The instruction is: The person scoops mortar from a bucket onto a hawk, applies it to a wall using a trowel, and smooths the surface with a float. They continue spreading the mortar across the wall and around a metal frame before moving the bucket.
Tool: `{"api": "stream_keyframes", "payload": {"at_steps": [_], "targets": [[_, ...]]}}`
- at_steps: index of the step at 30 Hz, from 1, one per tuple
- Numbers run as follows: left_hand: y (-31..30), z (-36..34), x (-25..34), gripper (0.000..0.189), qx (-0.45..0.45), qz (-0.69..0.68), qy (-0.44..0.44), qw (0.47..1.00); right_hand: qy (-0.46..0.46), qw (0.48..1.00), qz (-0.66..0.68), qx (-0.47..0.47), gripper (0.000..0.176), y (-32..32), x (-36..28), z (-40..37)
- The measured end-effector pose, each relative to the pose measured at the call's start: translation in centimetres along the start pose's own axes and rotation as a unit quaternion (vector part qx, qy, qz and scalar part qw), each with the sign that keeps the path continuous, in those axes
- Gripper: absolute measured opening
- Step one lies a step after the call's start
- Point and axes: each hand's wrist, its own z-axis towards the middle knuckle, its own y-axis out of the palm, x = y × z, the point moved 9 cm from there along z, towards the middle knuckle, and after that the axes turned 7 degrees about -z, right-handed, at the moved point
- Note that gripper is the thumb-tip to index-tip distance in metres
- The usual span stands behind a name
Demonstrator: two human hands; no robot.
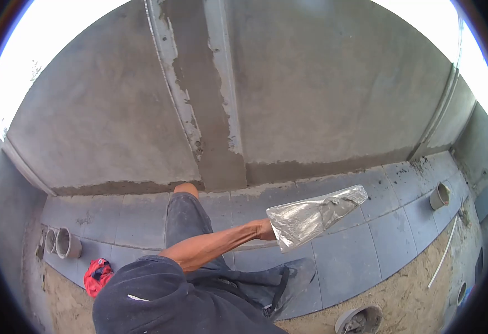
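My left hand point(265, 229) is closed at the near end of a flat metal plastering trowel point(288, 224), whose handle is hidden. Wet grey mortar point(325, 210) is spread over the blade's upper face. The blade points to the right, above the grey floor tiles point(344, 259) and apart from the wall. My left arm reaches across in front of my bent legs, and one bare knee point(186, 190) is close to the wall's foot. No part of my right hand shows.
The plastered wall point(333, 83) has a darker, damp-looking vertical strip point(202, 83) and a damp band along its foot. Buckets stand at left point(68, 243), at right point(439, 196) and at the bottom, the bottom bucket point(359, 321) holding mortar. A red cloth item point(97, 277) lies at left.
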Motion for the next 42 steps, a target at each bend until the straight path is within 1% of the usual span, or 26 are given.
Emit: {"api": "stream_keyframes", "payload": {"at_steps": [3,4,5,6,7,8,12,14,18,20,21,23,26,27,29,30,31,32,33,34,36,37,38,39,41,42], "targets": [[-0.1,-1.1,1.0,0.045,0.030,-0.003,0.020,0.999,-0.093,0.973,0.158,0.141,0.035,-1.6,-6.5,-1.8],[-0.3,-1.3,1.0,0.046,0.040,-0.002,0.021,0.999,-0.153,0.951,0.247,0.105,0.036,-0.9,-10.8,-2.8],[-0.5,-1.5,1.1,0.047,-0.012,-0.008,0.038,0.999,-0.198,0.917,0.347,0.028,0.038,0.6,-15.5,-5.1],[-0.2,-2.1,1.1,0.047,-0.009,0.000,0.042,0.999,-0.198,0.791,0.556,-0.161,0.053,1.8,-20.9,-9.9],[-0.5,-2.7,1.3,0.049,0.041,-0.007,0.049,0.998,-0.158,0.695,0.631,-0.306,0.056,1.6,-25.8,-15.7],[-0.6,-3.0,1.3,0.048,0.052,-0.010,0.055,0.997,-0.177,0.596,0.677,-0.392,0.058,-1.2,-30.0,-21.6],[-0.3,-3.9,1.8,0.045,0.058,-0.010,0.071,0.996,-0.251,0.230,0.681,-0.648,0.060,-12.0,-39.0,-38.6],[-0.4,-4.6,2.0,0.044,0.059,-0.017,0.077,0.995,-0.196,0.132,0.663,-0.710,0.063,-16.3,-40.4,-42.9],[-2.5,-7.7,2.6,0.041,0.042,-0.046,0.083,0.995,-0.095,0.183,0.609,-0.766,0.061,-19.8,-40.9,-50.9],[-3.2,-9.2,2.8,0.040,0.030,-0.056,0.086,0.994,-0.152,0.188,0.661,-0.710,0.054,-21.9,-41.0,-52.4],[-3.4,-9.9,2.9,0.039,0.022,-0.059,0.086,0.994,-0.147,0.205,0.660,-0.708,0.054,-20.9,-41.4,-53.1],[-3.8,-11.5,3.1,0.038,0.000,-0.063,0.085,0.994,-0.240,0.188,0.624,-0.719,0.044,-19.3,-42.6,-54.8],[-4.0,-14.9,4.0,0.037,-0.052,-0.045,0.074,0.995,-0.211,0.197,0.585,-0.758,0.037,-18.3,-42.7,-58.3],[-4.1,-16.1,4.4,0.036,-0.079,-0.026,0.070,0.994,-0.205,0.203,0.587,-0.756,0.037,-17.9,-43.1,-59.1],[-4.6,-19.3,6.6,0.036,-0.134,0.056,0.067,0.987,-0.226,0.262,0.603,-0.719,0.035,-16.9,-43.9,-59.9],[-5.9,-20.9,8.0,0.035,-0.118,0.118,0.066,0.984,-0.231,0.292,0.614,-0.696,0.034,-16.5,-44.1,-60.2],[-8.4,-22.5,10.3,0.034,-0.027,0.205,0.062,0.976,-0.223,0.301,0.626,-0.684,0.035,-17.0,-44.3,-60.9],[-10.3,-24.6,13.6,0.033,0.058,0.295,0.055,0.952,-0.205,0.304,0.645,-0.671,0.035,-17.9,-44.7,-61.6],[-11.4,-27.3,18.9,0.031,0.172,0.391,0.099,0.899,-0.221,0.280,0.664,-0.657,0.035,-19.3,-45.0,-62.3],[-12.0,-30.4,24.9,0.030,0.279,0.438,0.214,0.827,-0.233,0.262,0.682,-0.642,0.036,-20.1,-45.2,-63.2],[-9.3,-36.5,36.1,0.026,0.389,0.573,0.403,0.598,-0.171,0.254,0.697,-0.649,0.037,-19.2,-46.4,-64.4],[-8.4,-39.1,40.8,0.024,0.365,0.575,0.519,0.516,-0.139,0.233,0.692,-0.669,0.039,-18.7,-47.0,-65.4],[-6.5,-41.0,44.5,0.026,0.348,0.616,0.583,0.400,-0.119,0.236,0.709,-0.654,0.039,-18.3,-47.3,-65.9],[-4.5,-42.2,47.0,0.032,0.352,0.629,0.636,0.276,-0.125,0.276,0.719,-0.626,0.040,-17.9,-47.7,-66.3],[-1.8,-43.4,51.6,0.047,0.406,0.687,0.603,-0.013,-0.135,0.323,0.731,-0.585,0.041,-17.6,-47.8,-66.7],[-2.8,-42.7,53.7,0.047,0.393,0.690,0.608,-0.001,-0.123,0.327,0.740,-0.575,0.041,-17.0,-48.3,-67.5]]}}
